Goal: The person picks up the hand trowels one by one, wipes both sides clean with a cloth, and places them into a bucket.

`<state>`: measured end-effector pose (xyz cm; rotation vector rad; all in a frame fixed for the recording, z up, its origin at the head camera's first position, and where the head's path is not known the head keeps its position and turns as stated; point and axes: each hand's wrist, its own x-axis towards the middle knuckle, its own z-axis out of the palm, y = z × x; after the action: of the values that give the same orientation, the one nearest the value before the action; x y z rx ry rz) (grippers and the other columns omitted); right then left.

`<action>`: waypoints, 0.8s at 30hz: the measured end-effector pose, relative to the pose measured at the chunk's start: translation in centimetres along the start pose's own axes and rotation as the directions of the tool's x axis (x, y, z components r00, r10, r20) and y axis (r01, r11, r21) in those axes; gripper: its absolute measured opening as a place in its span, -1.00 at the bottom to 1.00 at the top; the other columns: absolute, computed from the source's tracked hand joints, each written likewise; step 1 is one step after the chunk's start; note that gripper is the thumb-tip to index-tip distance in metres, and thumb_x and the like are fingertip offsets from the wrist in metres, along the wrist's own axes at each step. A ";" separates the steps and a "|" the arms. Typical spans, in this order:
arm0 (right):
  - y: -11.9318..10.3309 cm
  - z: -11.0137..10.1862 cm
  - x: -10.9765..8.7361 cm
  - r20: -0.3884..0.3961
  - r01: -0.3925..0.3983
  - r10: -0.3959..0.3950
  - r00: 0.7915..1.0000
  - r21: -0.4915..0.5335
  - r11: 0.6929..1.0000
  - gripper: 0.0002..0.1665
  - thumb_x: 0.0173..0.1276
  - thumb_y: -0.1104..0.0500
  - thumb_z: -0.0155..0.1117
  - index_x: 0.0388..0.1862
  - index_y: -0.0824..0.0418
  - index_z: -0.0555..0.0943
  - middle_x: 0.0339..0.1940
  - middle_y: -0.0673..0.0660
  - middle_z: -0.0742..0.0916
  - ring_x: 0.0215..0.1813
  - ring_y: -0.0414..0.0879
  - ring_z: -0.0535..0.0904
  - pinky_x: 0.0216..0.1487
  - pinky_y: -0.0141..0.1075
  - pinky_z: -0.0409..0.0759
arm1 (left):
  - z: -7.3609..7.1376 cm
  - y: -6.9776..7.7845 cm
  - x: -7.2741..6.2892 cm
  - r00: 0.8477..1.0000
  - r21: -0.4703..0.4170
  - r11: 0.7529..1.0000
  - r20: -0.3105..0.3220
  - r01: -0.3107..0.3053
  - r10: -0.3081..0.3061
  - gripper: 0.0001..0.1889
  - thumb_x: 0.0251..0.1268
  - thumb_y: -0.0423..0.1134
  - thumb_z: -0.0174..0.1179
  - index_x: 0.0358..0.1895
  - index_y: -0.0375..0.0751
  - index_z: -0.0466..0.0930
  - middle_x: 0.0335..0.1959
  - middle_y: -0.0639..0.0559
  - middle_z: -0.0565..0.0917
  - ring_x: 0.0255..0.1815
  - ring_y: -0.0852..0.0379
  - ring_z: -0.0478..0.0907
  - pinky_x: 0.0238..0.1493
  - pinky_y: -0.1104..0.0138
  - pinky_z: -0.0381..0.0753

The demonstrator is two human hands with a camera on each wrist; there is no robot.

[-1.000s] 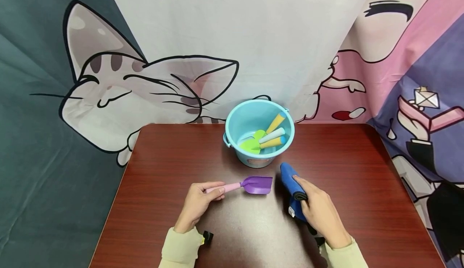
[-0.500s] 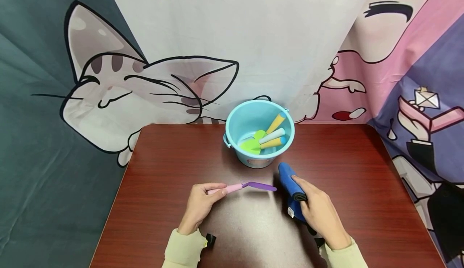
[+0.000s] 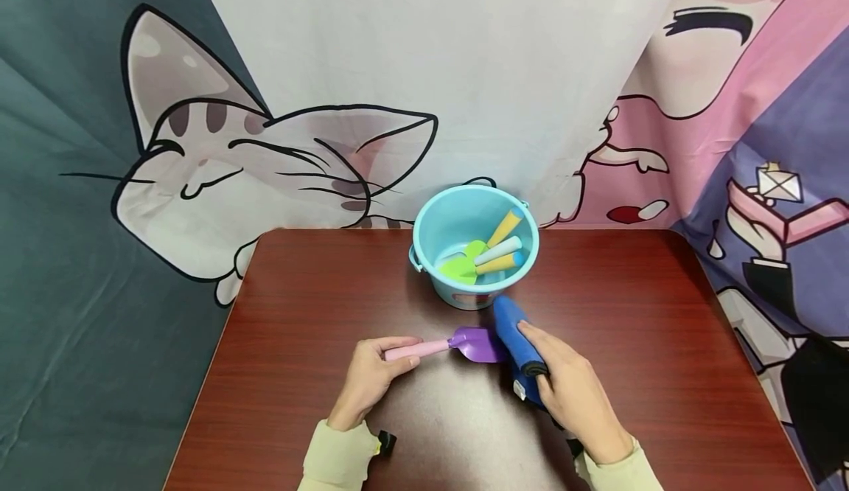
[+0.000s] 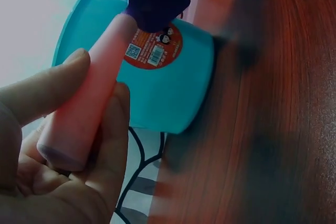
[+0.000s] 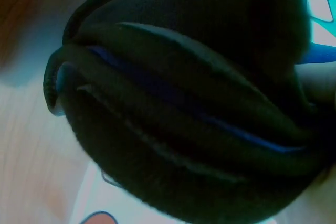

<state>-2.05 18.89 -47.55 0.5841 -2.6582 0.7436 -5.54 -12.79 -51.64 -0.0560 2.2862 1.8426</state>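
My left hand [image 3: 367,377] grips the pink handle of a toy shovel [image 3: 476,345] with a purple blade, thumb and fingers pinching it above the table. In the left wrist view, the pink handle [image 4: 86,95] lies between thumb and fingers. My right hand [image 3: 575,388] holds a folded blue cloth [image 3: 517,336] with dark edging. The cloth covers the far end of the blade; whether it touches the blade is hard to tell. In the right wrist view, the dark folds of the cloth [image 5: 173,108] fill most of the picture.
Behind the hands, a light blue bucket [image 3: 431,218] stands at the table's back edge. Several toy tools with yellow and pale blue handles [image 3: 500,251] lie inside it. The reddish-brown table [image 3: 318,292] meets a hanging cloth backdrop [image 3: 464,56] printed with cartoons.
The right hand has moved left with the cloth, which now overlaps the shovel's blade. The left hand has turned the shovel edge-on, then back, and shifted slightly right.
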 end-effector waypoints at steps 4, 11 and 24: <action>-0.9 0.2 0.3 -0.011 0.039 -0.040 0.999 -0.012 0.999 -0.10 -0.12 0.56 0.24 0.35 0.25 0.53 0.26 0.16 0.65 0.23 0.14 0.60 0.27 -0.15 0.46 | 0.2 0.1 0.1 0.999 0.016 1.000 0.026 -0.022 0.022 -0.74 0.05 -0.33 0.51 -0.13 -0.09 0.83 -0.16 -0.03 0.78 -0.21 0.14 0.63 -0.23 0.38 0.58; -2.2 0.7 0.9 -0.033 0.129 -0.128 0.991 0.023 0.991 -0.11 -0.08 0.51 0.19 0.38 0.25 0.51 0.29 0.18 0.64 0.24 0.14 0.59 0.46 -0.46 0.12 | 0.7 1.4 -0.1 1.000 0.007 1.000 0.007 -0.020 0.020 -0.73 0.03 -0.45 0.49 -0.14 -0.20 0.82 -0.18 -0.08 0.78 -0.23 0.15 0.62 -0.23 0.42 0.56; -3.7 2.5 1.3 0.153 0.166 -0.176 0.972 0.075 0.983 -0.11 -0.08 0.51 0.34 0.37 0.26 0.51 0.35 0.17 0.59 0.38 0.07 0.49 0.31 0.01 0.44 | 0.4 0.6 0.4 0.995 0.043 0.997 0.074 -0.069 0.066 -0.74 0.05 -0.26 0.54 -0.14 -0.01 0.83 -0.19 0.10 0.79 -0.12 0.13 0.67 -0.21 0.39 0.59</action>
<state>-1.90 14.19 -47.54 0.9127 -2.6909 0.7593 -5.93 -12.27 -51.23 0.0946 2.3062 1.7919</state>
